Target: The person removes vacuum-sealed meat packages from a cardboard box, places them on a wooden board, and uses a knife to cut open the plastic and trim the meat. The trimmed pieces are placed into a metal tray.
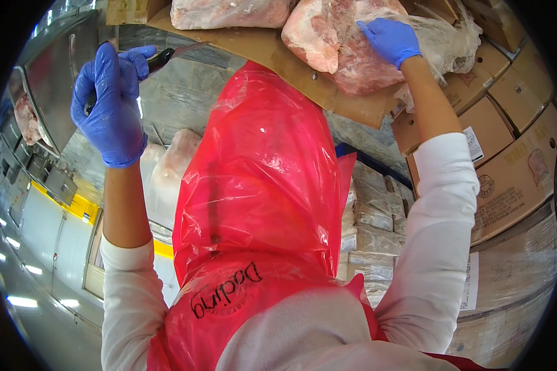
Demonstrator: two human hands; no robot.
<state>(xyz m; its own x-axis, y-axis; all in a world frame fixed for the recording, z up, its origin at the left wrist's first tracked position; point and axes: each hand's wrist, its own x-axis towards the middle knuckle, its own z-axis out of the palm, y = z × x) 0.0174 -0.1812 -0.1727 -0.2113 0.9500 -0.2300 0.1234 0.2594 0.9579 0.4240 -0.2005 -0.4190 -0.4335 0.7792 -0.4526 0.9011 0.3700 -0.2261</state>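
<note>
My left hand (108,102), in a blue glove, is raised at the left with its fingers closed around the black handle of a knife (162,60). The thin blade points right, toward the edge of a cardboard sheet (272,65). At the top, my right hand (391,42), also gloved in blue, grips a large piece of raw pinkish meat (359,62); its fingers are partly hidden. Clear plastic film (449,43) lies crumpled beside that hand. Another slab of meat (229,13) sits farther left on the cardboard.
Brown cardboard boxes (510,170) are stacked close by my right arm. Wrapped packages (374,216) stand low behind my red plastic apron (260,161). To the left is a metal bin (59,80) with meat showing at its opening. Pale wrapped shapes (176,170) stand beside the apron.
</note>
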